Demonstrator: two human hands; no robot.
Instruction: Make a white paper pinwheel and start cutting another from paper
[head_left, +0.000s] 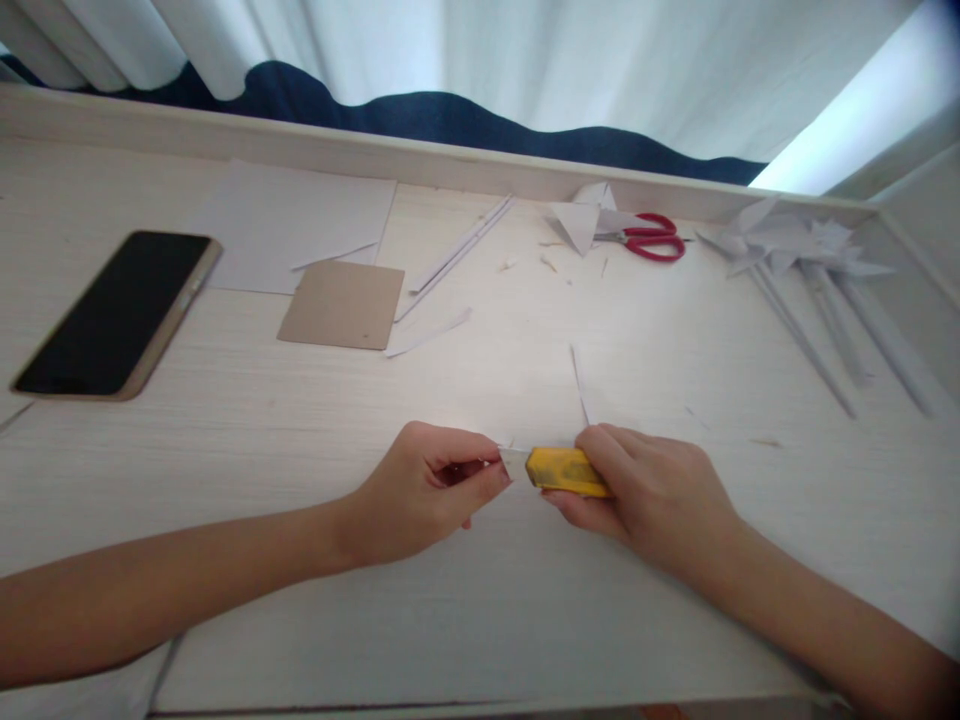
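Observation:
My left hand (439,485) is closed in a pinch over the middle of the white table. A thin whitish strip (514,449) runs from its fingertips to a small yellow block-shaped thing with a dark grey patch (566,471). My right hand (652,490) grips that yellow thing between thumb and fingers; its exact kind is unclear. Just beyond the right knuckles a narrow white paper strip (579,385) sticks up or lies on the table, its lower end hidden by the hand. The two hands are a short gap apart.
A phone (116,315) lies at left beside white paper sheets (300,215) and a brown card (343,305). Thin paper strips (457,245) and scraps lie behind. Red-handled scissors (654,238) rest by folded paper (589,218). Pointed paper shapes on rolled sticks (795,240) lie right.

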